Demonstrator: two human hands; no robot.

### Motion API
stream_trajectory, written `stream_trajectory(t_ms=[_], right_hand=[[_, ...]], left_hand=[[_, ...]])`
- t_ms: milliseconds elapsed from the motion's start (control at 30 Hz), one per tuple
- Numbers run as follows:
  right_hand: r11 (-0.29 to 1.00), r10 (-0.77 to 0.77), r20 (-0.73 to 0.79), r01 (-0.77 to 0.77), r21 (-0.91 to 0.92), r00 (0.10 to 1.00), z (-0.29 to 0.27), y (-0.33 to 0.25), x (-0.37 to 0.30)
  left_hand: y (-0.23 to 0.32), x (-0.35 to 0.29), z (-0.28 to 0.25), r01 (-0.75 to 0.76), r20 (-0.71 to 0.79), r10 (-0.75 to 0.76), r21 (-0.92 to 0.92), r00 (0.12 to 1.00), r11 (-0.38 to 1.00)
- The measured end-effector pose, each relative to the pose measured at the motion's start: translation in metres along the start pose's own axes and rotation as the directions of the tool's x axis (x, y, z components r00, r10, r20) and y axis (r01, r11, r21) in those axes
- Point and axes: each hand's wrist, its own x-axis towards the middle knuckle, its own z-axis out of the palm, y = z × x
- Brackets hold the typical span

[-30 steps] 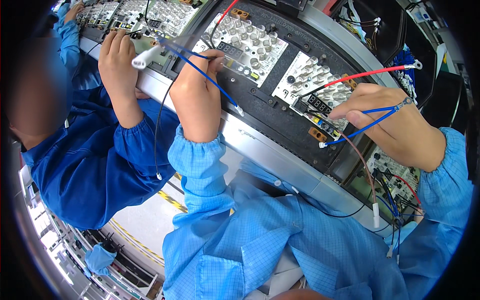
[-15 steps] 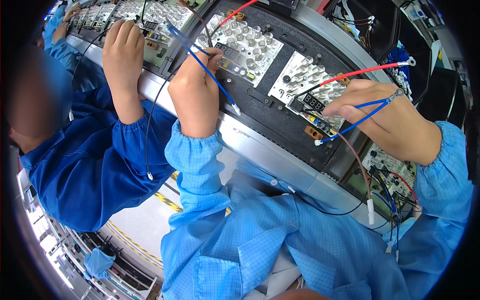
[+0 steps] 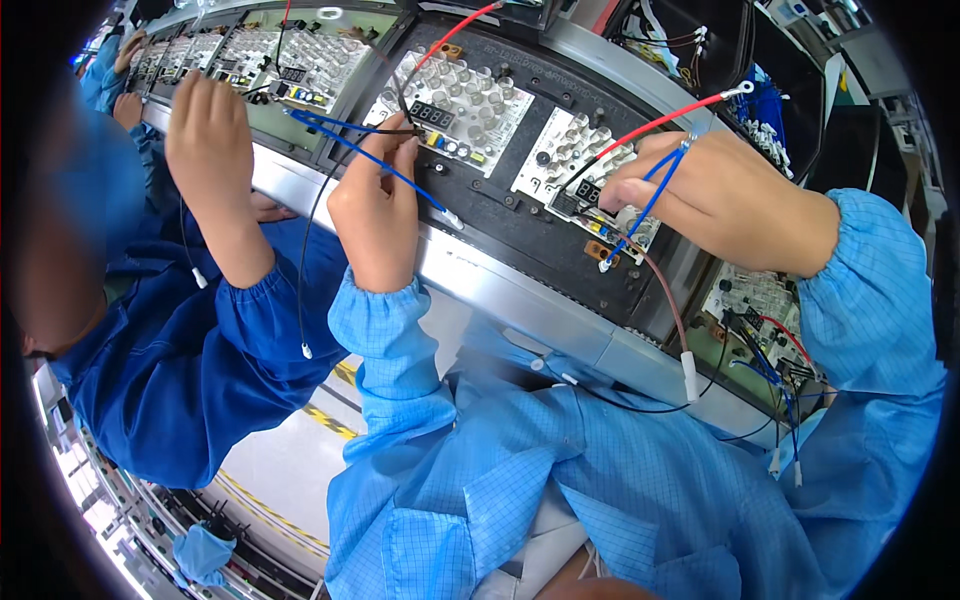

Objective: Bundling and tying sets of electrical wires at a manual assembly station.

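A black tray (image 3: 470,195) holds a left circuit board (image 3: 460,100) and a right circuit board (image 3: 560,165) side by side, the latter partly hidden by the right hand (image 3: 730,195), whose thumb and forefinger nearly meet; whether they grip anything cannot be told. The left hand (image 3: 375,215) has its fingers pinched on a dark wire end (image 3: 408,131) at the left board's near edge; one blue wire (image 3: 415,189) crosses that hand, another blue wire (image 3: 652,197) the right.
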Motion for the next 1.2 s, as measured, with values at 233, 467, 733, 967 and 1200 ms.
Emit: stream_trajectory(t_ms=[233,467,733,967,1200], right_hand=[[0.989,0.046,0.013,-0.047,0.143,0.999,0.013,-0.016,-0.004],[0.984,0.140,-0.063,-0.132,0.121,0.988,0.017,-0.014,-0.034],[0.928,0.372,0.129,-0.373,-0.020,0.919,-0.070,-0.009,-0.095],[0.738,0.557,-0.206,-0.593,-0.322,0.805,-0.115,0.106,-0.183],[0.495,0.863,0.097,-0.794,-0.352,0.495,-0.079,0.153,-0.165]], left_hand=[[0.001,-0.027,-0.012,0.035,0.002,-0.035,-0.106,0.999,0.994],[0.003,-0.047,-0.022,0.107,0.062,-0.096,-0.215,0.993,0.971],[-0.008,-0.060,-0.025,0.039,0.023,-0.035,-0.179,0.999,0.983],[-0.004,-0.068,-0.025,-0.011,0.101,0.035,-0.227,0.994,0.974],[0.004,-0.112,-0.069,-0.327,0.148,0.313,0.078,0.938,0.942]])
